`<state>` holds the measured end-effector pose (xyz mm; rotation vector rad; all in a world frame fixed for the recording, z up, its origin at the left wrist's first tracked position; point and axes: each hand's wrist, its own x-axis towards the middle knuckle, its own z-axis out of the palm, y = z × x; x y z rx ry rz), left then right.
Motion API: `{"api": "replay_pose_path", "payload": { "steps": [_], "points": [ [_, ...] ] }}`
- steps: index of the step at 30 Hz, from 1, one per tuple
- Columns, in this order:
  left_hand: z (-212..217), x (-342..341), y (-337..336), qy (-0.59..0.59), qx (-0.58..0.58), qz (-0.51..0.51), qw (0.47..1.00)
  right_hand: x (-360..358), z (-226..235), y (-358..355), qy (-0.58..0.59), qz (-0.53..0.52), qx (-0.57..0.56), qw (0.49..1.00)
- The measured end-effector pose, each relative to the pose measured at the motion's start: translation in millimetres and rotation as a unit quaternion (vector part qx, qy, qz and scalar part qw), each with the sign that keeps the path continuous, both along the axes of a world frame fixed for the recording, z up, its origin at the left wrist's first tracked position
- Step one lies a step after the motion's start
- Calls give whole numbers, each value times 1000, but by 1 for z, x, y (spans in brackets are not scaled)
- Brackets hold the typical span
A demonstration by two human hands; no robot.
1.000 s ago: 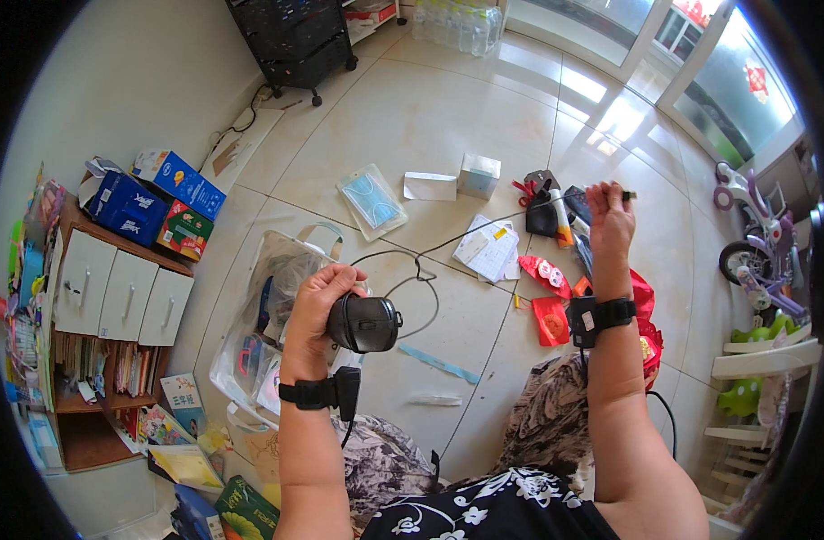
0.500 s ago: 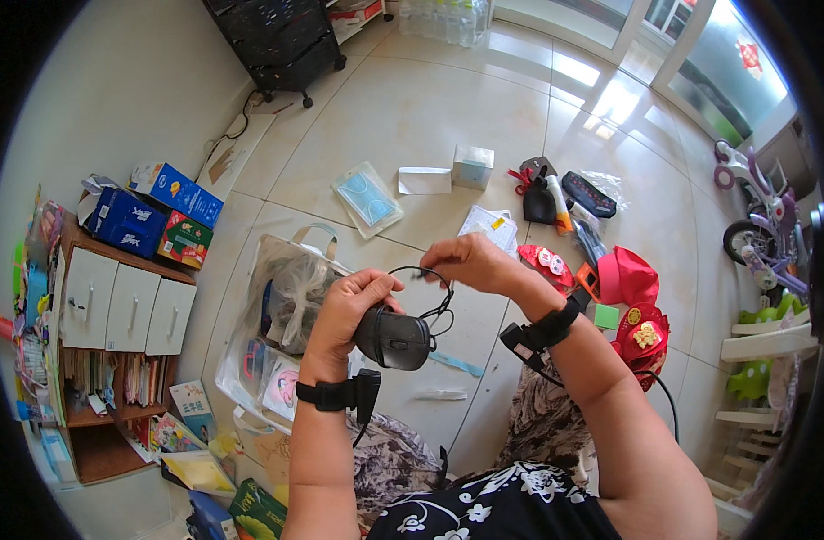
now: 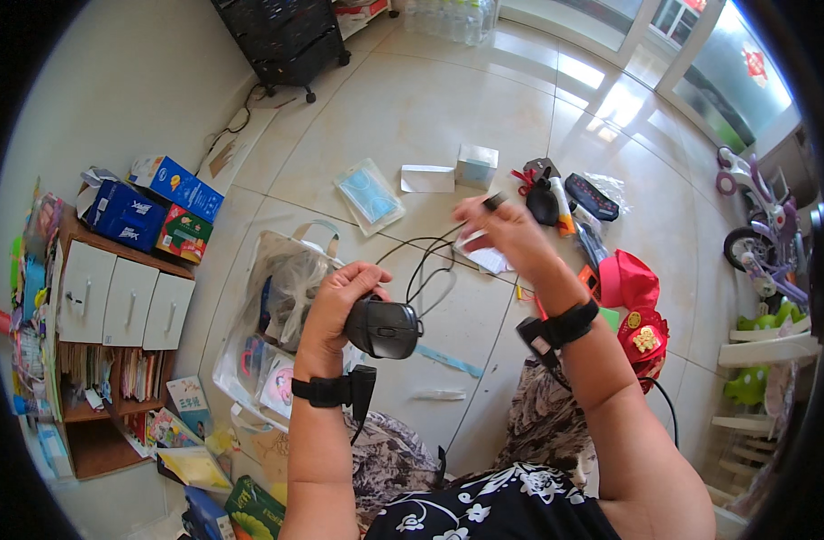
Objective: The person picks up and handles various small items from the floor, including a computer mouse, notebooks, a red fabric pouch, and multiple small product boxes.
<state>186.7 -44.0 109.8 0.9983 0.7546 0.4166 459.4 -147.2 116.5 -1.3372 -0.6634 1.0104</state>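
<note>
A black computer mouse (image 3: 382,329) is gripped in my left hand (image 3: 333,304), its buttons toward the right. Its thin black cable (image 3: 410,281) runs in loose loops up to my right hand (image 3: 520,241). The fingers of that hand are pinched on the cable, and a dark end, seemingly the plug, pokes out above them. Just left of my left hand stands a clear plastic bag (image 3: 223,362) stuffed with various things. Beyond my hands, a packet of blue face masks (image 3: 370,197) lies on the floor near a folded white paper (image 3: 427,179) and a small white box (image 3: 477,166).
To the right lie a red cap (image 3: 630,279), a red-and-gold ornament (image 3: 644,338) and a black pouch (image 3: 590,196). A low cabinet (image 3: 124,297) stands at the left, a black drawer cart (image 3: 286,45) at the back, a purple child's bike (image 3: 763,225) at far right.
My right hand has lifted away and to the right with the cable end, drawing the loops out longer. The mouse in my left hand has shifted slightly left and up.
</note>
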Motion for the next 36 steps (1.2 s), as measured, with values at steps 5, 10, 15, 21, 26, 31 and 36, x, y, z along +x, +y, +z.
{"api": "replay_pose_path", "payload": {
  "steps": [5, 10, 15, 21, 26, 31, 36],
  "points": [
    [-4, -22, 14, -39, -31, 103, 993, 108, -35, -32, 255, -220, 219, 916],
    [-1, -40, 21, -89, -43, 159, 982, 153, -47, -59, 147, -386, 229, 882],
    [1, -30, 18, -74, -57, 190, 977, 154, -57, -50, 34, -406, 154, 900],
    [11, -14, 4, -89, -60, 121, 987, 66, -60, 3, -297, -123, -37, 946],
    [5, 2, -1, -106, -97, 88, 986, 11, -68, 14, -463, 152, 95, 868],
    [5, 4, -6, -96, -84, 148, 981, -36, -36, 3, -417, 348, 74, 836],
    [-1, 4, 3, -94, -107, 194, 971, -45, -5, -5, 130, 383, 59, 912]
  ]
}}
